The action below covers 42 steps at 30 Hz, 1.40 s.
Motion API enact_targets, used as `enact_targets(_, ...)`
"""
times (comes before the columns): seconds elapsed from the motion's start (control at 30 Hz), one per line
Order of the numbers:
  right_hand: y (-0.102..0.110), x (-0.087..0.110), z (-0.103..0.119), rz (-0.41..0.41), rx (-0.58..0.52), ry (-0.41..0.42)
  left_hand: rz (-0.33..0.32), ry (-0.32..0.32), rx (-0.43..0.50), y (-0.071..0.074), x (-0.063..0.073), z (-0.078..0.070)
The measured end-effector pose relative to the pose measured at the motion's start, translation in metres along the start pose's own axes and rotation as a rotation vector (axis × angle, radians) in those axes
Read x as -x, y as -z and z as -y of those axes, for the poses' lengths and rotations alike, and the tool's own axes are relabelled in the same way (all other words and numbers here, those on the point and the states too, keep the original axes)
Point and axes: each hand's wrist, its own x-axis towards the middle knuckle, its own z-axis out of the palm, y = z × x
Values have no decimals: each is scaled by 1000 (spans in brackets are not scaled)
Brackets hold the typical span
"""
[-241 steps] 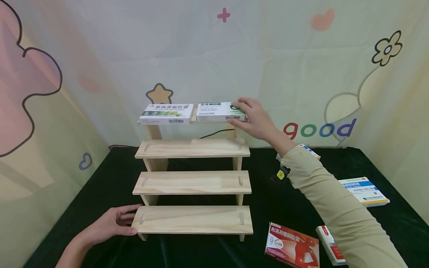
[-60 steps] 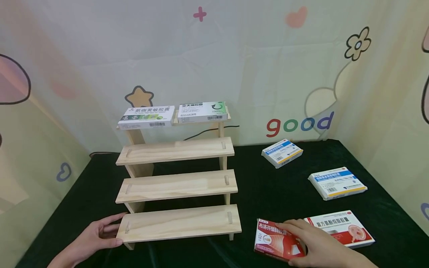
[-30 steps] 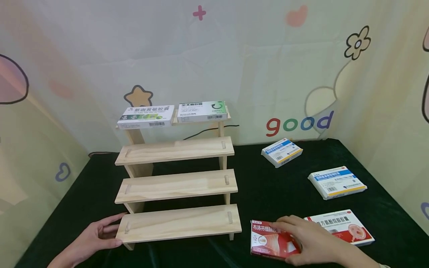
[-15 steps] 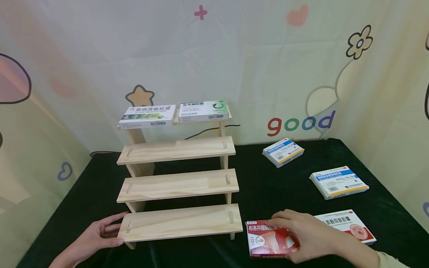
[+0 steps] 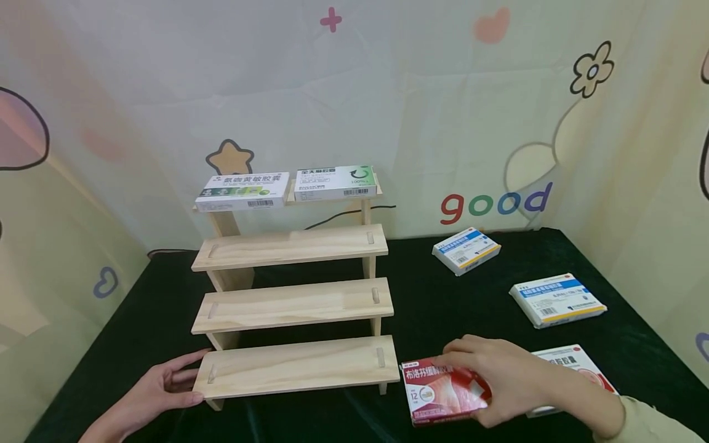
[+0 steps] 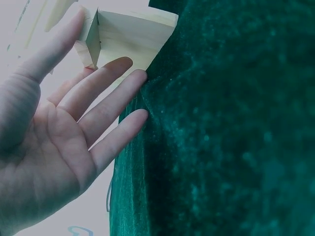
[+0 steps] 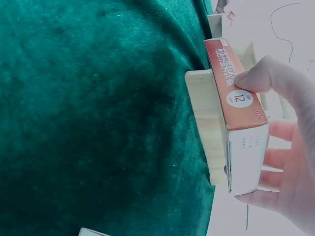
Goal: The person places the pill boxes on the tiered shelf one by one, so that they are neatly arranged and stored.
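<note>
My left hand point(image 5: 160, 391) holds the left end of the lowest shelf of a stepped wooden display stand point(image 5: 299, 369), thumb at the front corner and index finger at the rear one. The other fingers stay extended in the left wrist view, beside the board point(image 6: 133, 37). With thumb and fingers on opposite edges, my right hand point(image 5: 509, 375) grips a red medicine box point(image 5: 437, 394) just right of that shelf. The thumb lies on the box's narrow red side point(image 7: 236, 93) in the right wrist view. Whether the box touches the cloth is hard to tell.
Two white-and-green medicine boxes point(image 5: 244, 194) lie on the top shelf. Right of the stand lie two blue-and-white boxes point(image 5: 467, 251) and a red-and-white box point(image 5: 576, 360), partly behind my right hand. Dark green cloth point(image 5: 443, 320) covers the table; a printed curtain point(image 5: 415, 123) hangs behind.
My right hand let go of the box on the top shelf and came down to the red medicine box. It has since moved that box left, toward the lowest shelf. My left hand stays put.
</note>
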Motion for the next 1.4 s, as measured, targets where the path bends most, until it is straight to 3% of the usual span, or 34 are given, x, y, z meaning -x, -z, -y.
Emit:
enact_targets(0.47, 21, -12, 9, -20, 49, 90, -21, 25, -43, 0, 0, -1)
enact_targets(0.6, 25, -17, 12, -13, 60, 83, -15, 24, -39, 0, 0, -1)
enact_targets(0.93, 24, -26, 17, -24, 45, 105, -13, 41, -20, -1, -1, -1)
enact_targets(1.1, 26, -31, 20, -54, 56, 130, -2, 24, -4, 0, 0, -1)
enact_targets(1.4, 44, -46, 30, -38, 87, 164, 10, 2, 2, 1, 1, 0)
